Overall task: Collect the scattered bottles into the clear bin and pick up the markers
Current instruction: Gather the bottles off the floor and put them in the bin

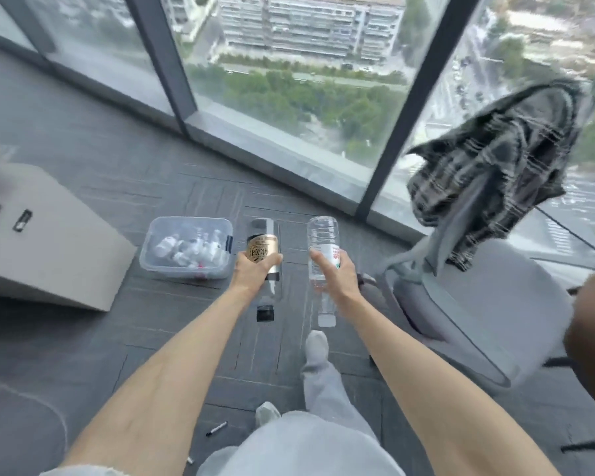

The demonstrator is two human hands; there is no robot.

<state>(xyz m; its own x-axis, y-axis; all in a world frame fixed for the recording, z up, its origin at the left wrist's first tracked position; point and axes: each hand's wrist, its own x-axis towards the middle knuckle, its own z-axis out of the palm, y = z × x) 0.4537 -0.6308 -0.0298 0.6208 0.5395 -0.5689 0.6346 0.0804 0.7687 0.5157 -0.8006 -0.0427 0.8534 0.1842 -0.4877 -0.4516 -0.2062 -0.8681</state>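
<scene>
Clear plastic: two bottles, one gold-labelled bottle (264, 255) in the left hand (253, 269)'s closed grip, one water bottle (322, 249) in the right hand (334, 273)'s, and one marker (216, 428) on the near floor.

Blurred bottles (189, 250) in clear bin (152, 266), count unclear

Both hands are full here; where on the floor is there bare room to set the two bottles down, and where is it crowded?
Bare carpet lies between the clear bin and the window frame, and left of the person's legs, in front of the cardboard box. Crowded: the bin already holds small bottles, the chair fills the right, and a marker lies beside the knee.
</scene>
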